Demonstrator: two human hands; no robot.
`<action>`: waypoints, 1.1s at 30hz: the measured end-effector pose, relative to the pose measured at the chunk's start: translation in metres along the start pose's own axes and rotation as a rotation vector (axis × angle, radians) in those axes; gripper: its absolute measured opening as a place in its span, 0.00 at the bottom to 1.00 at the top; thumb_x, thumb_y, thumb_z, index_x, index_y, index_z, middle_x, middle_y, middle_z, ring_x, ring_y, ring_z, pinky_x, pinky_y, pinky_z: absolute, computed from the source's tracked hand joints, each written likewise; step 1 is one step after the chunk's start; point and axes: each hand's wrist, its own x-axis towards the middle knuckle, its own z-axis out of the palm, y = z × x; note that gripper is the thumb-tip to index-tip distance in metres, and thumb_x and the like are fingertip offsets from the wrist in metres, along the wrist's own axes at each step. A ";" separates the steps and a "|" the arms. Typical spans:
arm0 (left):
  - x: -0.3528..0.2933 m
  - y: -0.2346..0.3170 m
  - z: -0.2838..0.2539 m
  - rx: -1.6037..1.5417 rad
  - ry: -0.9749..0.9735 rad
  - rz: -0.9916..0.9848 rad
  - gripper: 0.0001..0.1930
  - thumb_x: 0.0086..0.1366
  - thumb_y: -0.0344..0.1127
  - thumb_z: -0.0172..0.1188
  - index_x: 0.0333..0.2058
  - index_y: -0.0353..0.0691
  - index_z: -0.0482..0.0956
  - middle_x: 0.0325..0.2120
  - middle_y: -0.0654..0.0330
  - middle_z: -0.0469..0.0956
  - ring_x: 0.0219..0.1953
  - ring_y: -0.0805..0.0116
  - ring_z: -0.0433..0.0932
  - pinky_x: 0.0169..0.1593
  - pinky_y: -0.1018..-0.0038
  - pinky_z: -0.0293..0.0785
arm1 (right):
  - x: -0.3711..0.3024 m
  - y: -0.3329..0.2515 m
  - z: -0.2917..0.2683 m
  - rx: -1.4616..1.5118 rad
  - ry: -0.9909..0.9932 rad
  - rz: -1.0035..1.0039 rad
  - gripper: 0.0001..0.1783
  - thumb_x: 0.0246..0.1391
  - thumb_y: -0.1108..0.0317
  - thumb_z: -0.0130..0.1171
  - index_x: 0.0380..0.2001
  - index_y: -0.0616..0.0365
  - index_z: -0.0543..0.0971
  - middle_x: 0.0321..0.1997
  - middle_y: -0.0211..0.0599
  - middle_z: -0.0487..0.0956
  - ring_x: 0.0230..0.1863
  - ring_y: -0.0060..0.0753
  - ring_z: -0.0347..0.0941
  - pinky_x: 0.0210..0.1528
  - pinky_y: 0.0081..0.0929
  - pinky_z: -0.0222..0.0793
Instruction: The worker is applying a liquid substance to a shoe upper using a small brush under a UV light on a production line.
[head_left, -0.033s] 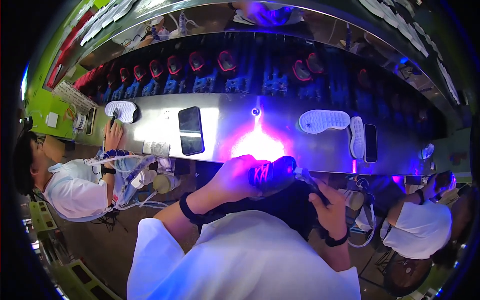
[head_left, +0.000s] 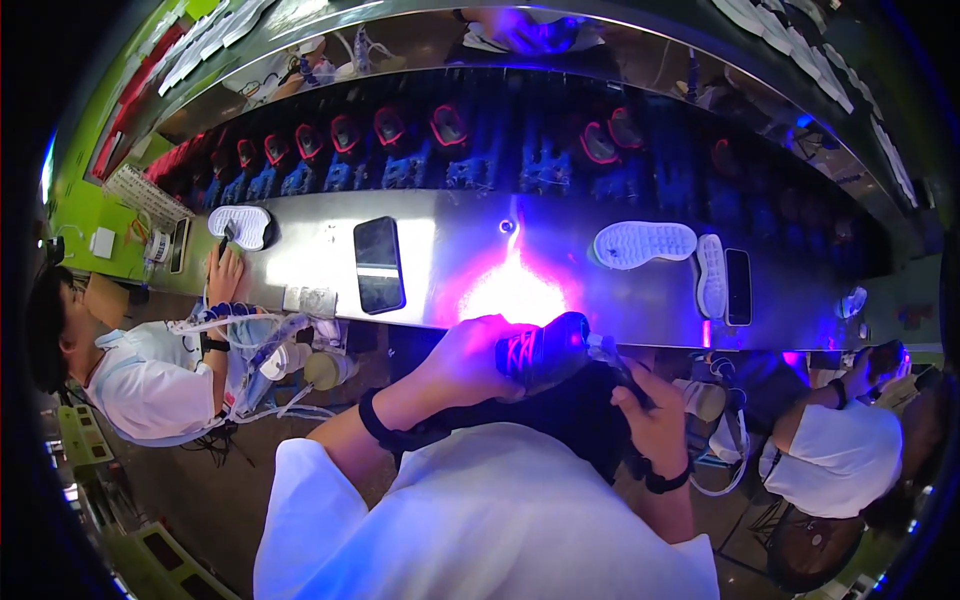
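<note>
A dark shoe [head_left: 562, 350] with pinkish-red laces is held at the near edge of the metal table, in front of my body. My left hand [head_left: 468, 358] is wrapped round its left side. My right hand [head_left: 655, 415] is closed on the dark handle of a small brush [head_left: 604, 350]. The brush's pale tip is against or very close to the right end of the shoe; contact cannot be made out. Bright violet-pink light falls on the table [head_left: 430, 285] just beyond the shoe.
A black phone [head_left: 379, 265] lies left of the light. White soles [head_left: 645, 245] and another phone [head_left: 738, 287] lie to the right. Behind the table runs a rack of dark shoes [head_left: 449, 125] with red edges. A co-worker [head_left: 150, 375] sits at left, another [head_left: 835, 450] at right.
</note>
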 end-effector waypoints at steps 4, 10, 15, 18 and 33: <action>0.011 0.019 0.006 -0.307 -0.192 -0.245 0.36 0.47 0.28 0.80 0.58 0.39 0.80 0.40 0.58 0.86 0.42 0.65 0.85 0.49 0.66 0.82 | 0.002 0.012 0.003 0.389 0.023 0.289 0.23 0.59 0.74 0.66 0.59 0.62 0.80 0.36 0.36 0.84 0.35 0.25 0.78 0.44 0.25 0.74; 0.009 0.006 0.023 -0.652 -0.263 -0.185 0.33 0.55 0.25 0.77 0.60 0.35 0.77 0.47 0.60 0.86 0.48 0.72 0.84 0.57 0.68 0.79 | 0.028 0.002 -0.024 0.239 -0.081 0.196 0.23 0.59 0.76 0.65 0.58 0.63 0.81 0.42 0.39 0.86 0.44 0.30 0.82 0.54 0.28 0.74; 0.003 0.001 0.022 -0.775 -0.272 -0.128 0.30 0.58 0.27 0.76 0.59 0.34 0.78 0.47 0.62 0.85 0.49 0.73 0.83 0.58 0.69 0.78 | 0.027 -0.003 -0.027 0.181 -0.154 0.139 0.23 0.59 0.75 0.65 0.58 0.62 0.81 0.47 0.44 0.87 0.49 0.33 0.83 0.58 0.29 0.73; -0.007 0.002 0.016 -0.878 -0.266 -0.206 0.27 0.61 0.31 0.75 0.58 0.34 0.77 0.47 0.62 0.84 0.48 0.73 0.83 0.55 0.71 0.79 | 0.021 -0.013 -0.014 0.130 -0.136 0.071 0.24 0.59 0.76 0.65 0.59 0.61 0.80 0.48 0.44 0.87 0.50 0.35 0.83 0.58 0.29 0.73; -0.005 0.000 0.023 -0.958 -0.117 -0.307 0.24 0.66 0.43 0.71 0.55 0.36 0.78 0.40 0.64 0.84 0.33 0.83 0.79 0.31 0.85 0.70 | 0.000 -0.010 -0.003 0.269 -0.079 0.260 0.23 0.61 0.73 0.65 0.60 0.59 0.80 0.38 0.33 0.84 0.38 0.22 0.77 0.49 0.26 0.74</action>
